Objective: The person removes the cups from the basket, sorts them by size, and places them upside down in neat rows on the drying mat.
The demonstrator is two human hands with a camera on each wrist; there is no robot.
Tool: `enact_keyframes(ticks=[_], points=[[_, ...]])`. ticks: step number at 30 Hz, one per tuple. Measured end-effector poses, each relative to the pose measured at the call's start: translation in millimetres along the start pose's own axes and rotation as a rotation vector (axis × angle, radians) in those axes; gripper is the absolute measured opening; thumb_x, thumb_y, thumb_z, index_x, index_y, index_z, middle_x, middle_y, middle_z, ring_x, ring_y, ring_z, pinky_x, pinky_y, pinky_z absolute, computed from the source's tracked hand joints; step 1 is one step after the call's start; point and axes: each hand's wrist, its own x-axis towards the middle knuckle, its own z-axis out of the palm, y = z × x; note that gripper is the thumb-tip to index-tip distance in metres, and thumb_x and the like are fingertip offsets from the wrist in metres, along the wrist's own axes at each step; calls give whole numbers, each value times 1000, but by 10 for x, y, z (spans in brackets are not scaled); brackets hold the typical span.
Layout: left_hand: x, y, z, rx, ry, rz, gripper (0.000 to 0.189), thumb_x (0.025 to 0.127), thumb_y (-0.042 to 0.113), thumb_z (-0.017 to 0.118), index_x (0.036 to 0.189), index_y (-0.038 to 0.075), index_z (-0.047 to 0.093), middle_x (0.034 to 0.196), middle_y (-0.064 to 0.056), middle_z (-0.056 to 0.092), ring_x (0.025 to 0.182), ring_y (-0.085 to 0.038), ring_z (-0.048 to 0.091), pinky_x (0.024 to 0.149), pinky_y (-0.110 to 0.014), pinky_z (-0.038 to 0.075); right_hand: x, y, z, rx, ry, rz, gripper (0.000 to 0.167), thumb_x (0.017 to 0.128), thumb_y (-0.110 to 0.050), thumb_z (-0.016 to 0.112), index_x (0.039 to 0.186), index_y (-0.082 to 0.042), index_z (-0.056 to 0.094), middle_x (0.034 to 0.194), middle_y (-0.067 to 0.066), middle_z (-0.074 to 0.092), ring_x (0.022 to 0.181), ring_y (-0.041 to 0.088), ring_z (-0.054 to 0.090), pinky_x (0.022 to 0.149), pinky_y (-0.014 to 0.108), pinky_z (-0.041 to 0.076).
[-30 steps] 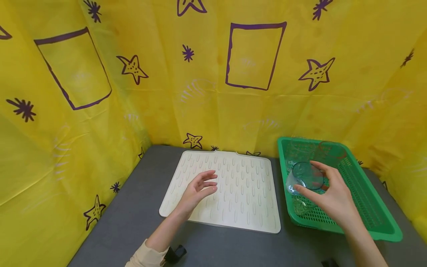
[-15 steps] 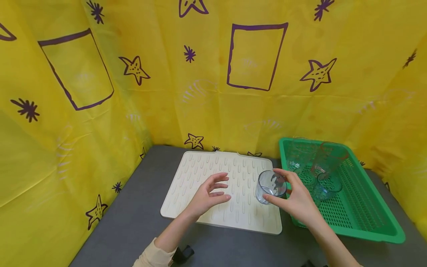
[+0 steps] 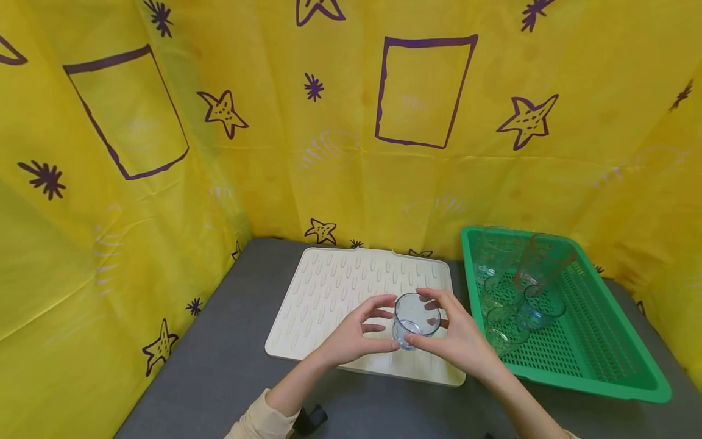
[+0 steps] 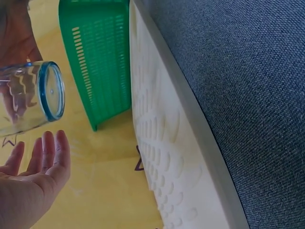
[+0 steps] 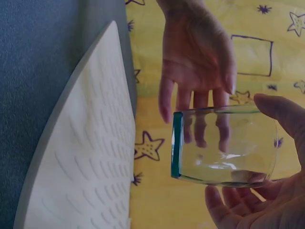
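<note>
A clear drinking glass (image 3: 410, 312) with a thick bluish base is upright above the white ridged mat (image 3: 323, 305). My right hand (image 3: 463, 335) grips it from the right, thumb in front and fingers behind. Beside its left side, my left hand (image 3: 356, 334) is spread with fingers gently bent. The left wrist view shows a gap between the left hand's fingertips (image 4: 61, 138) and the glass (image 4: 28, 98). In the right wrist view the glass base (image 5: 177, 145) points toward the mat (image 5: 90, 152), with space between.
A green plastic basket (image 3: 609, 341) stands right of the mat. Several glasses fill its left part, among them a bluish one (image 3: 540, 308) and a taller pinkish one (image 3: 534, 262). Dark grey cloth (image 3: 219, 341) covers the table, and a yellow patterned curtain (image 3: 274, 183) hangs behind.
My right hand has lifted the glass out of the basket and carried it left over the mat. My left hand has moved right, close to the glass.
</note>
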Motion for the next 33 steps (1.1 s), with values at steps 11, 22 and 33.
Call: enact_keyframes(ticks=[11, 22, 33], points=[[-4, -34, 62, 102, -21, 62, 74, 81, 21, 80, 144, 20, 43, 135, 2, 53, 121, -16, 50, 97, -35, 46, -29, -23, 118, -1, -55, -41, 75, 70, -40, 87, 134, -22, 52, 121, 1, 52, 107, 18, 50, 87, 39, 51], [-33, -50, 70, 129, 4, 64, 74, 79, 20, 82, 143, 21, 44, 136, 2, 53, 121, -18, 52, 96, -33, 47, -52, -4, 157, 30, -87, -34, 80, 70, -41, 87, 138, -25, 48, 127, 2, 52, 112, 22, 50, 92, 46, 49], [-29, -32, 52, -125, 96, 80, 74, 82, 12, 78, 145, 17, 39, 138, -6, 51, 125, -28, 48, 99, -38, 47, -43, 184, 163, 139, -103, -46, 82, 73, -24, 88, 141, -21, 43, 129, 3, 49, 113, 23, 46, 92, 36, 51]])
